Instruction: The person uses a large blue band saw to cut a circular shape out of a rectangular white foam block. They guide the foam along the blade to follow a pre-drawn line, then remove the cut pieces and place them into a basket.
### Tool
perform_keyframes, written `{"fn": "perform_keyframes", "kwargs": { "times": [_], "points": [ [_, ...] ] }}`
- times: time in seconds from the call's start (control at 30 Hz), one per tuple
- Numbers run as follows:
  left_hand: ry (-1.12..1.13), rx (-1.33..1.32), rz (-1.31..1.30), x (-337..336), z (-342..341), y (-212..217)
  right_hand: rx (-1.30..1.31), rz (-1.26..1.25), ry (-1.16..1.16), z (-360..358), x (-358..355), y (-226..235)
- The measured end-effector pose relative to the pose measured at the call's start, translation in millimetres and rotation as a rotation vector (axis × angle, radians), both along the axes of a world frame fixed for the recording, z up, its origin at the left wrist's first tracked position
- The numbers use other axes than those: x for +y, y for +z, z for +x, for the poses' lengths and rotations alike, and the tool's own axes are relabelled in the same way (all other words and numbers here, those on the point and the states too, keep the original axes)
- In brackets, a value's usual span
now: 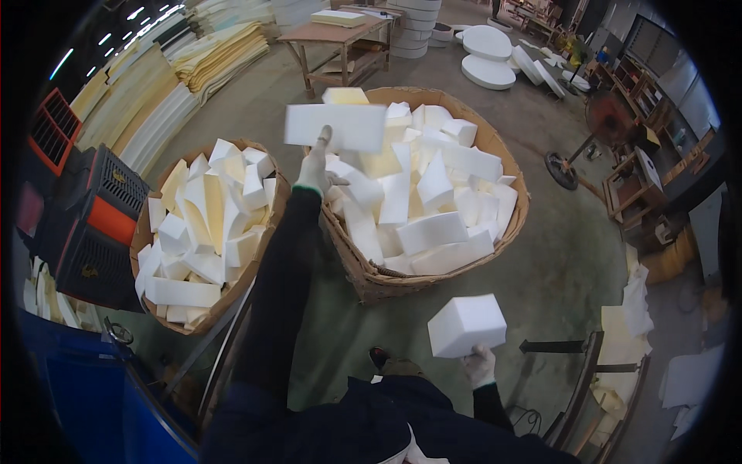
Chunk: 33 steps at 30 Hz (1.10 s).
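My left arm reaches far forward over the near-left rim of the larger cardboard bin. The gloved left hand (314, 166) grips a long white foam block (352, 127), the thumb lying against its near face; most of the fingers are hidden. Low on the right, my gloved right hand (481, 366) holds a chunky white foam block (467, 325) from its lower side, out in front of my body. White and pale yellow foam pieces (433, 182) heap up to the rim of the larger bin (506, 240).
Left of it stands a smaller cardboard bin (141, 251), also full of foam offcuts. Blue machinery (69, 387) is at the lower left, and a metal frame (591, 367) at the lower right. Farther back are a wooden table (332, 32), stacked foam sheets (220, 58) and a floor fan (607, 116).
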<state>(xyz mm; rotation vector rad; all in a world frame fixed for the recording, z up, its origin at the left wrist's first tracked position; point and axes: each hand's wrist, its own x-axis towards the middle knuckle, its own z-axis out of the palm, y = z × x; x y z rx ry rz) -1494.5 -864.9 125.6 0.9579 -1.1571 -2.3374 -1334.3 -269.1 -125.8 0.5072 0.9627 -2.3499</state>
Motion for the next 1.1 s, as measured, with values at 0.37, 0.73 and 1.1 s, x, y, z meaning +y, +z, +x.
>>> {"fn": "perform_keyframes", "kwargs": {
  "times": [0.37, 0.73, 1.1],
  "points": [
    [0.284, -0.272, -0.282, 121, 253, -239, 0.002, 0.219, 0.135, -16, -21, 29],
    [0.772, -0.692, -0.205, 248, 563, -220, 1.488, 0.580, 0.357, -424, -276, 124],
    [1.485, -1.081, -0.498, 381, 702, -71, 0.363, 0.376, 1.403, -14, -439, -77]
  ]
}}
